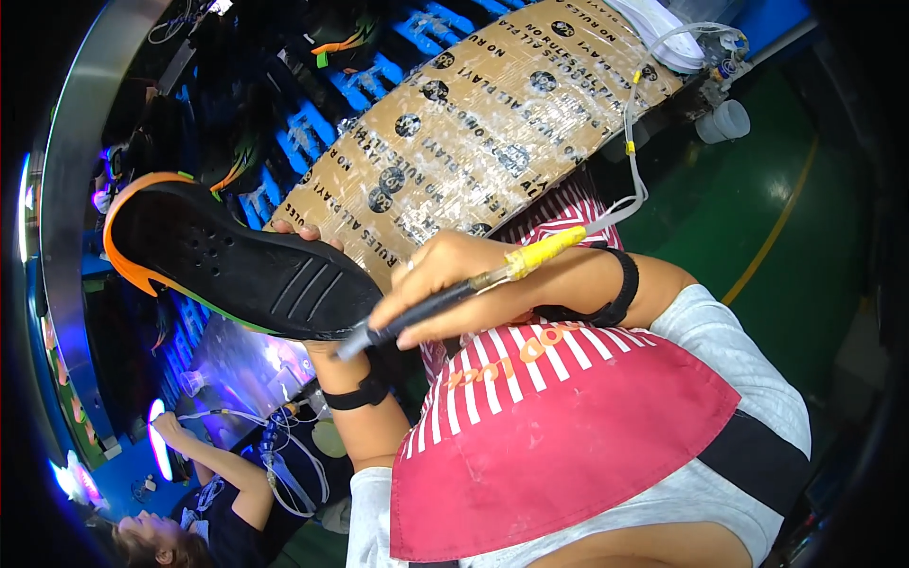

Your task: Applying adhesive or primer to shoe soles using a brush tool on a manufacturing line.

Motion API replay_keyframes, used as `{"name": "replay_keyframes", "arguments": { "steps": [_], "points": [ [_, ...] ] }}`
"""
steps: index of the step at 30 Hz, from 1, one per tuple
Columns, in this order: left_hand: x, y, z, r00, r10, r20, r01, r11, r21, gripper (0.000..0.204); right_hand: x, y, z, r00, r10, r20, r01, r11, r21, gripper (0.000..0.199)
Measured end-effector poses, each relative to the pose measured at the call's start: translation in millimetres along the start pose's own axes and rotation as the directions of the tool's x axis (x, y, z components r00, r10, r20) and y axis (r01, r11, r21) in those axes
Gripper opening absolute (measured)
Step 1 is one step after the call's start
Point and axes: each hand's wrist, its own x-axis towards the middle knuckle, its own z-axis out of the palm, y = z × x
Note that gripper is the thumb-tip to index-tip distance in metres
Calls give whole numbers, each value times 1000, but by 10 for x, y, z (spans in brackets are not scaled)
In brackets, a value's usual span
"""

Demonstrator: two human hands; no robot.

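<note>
A black shoe sole [241, 248] with an orange and green rim lies across the left of the view, its inner face with small holes and grooves turned up. My left hand [308, 230] grips it from beneath; fingertips show over the far edge, and the palm is hidden. In my right hand [445, 270] is a black hose-fed glue brush [426, 310], held like a pen. Its pale bristles [352, 345] are at the sole's near right end; whether they touch it I cannot tell. Yellow tape [546, 252] joins the brush to a clear hose [636, 180].
Behind my hands, a cardboard-covered surface [492, 123] carries white residue. Blue rollers [355, 85] run beyond it. A white sole [668, 38] lies at its far right end, near a white cup [724, 121]. At lower left, a co-worker [204, 473] holds a brightly lit sole [159, 440].
</note>
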Motion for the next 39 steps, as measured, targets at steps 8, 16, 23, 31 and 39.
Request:
{"name": "replay_keyframes", "arguments": {
  "steps": [8,16,23,31,39],
  "points": [
    [15,122,96,981,-183,-63,193,957,216,106,-42,66,-35,968,6,252,25,993,-119,23],
    [160,117,233,913,-325,-247,404,802,439,86,-67,134,-48,958,-152,245,251,858,-447,23],
    [287,112,308,816,-379,-436,545,755,364,51,-46,152,-24,971,-181,158,235,850,-471,21],
    [27,136,520,887,-436,-151,404,573,713,41,-69,77,-50,930,-134,343,248,916,-315,20],
    [253,55,821,557,-325,-764,826,314,468,35,-86,87,-33,939,-77,335,226,873,-432,22]
  ]
}}
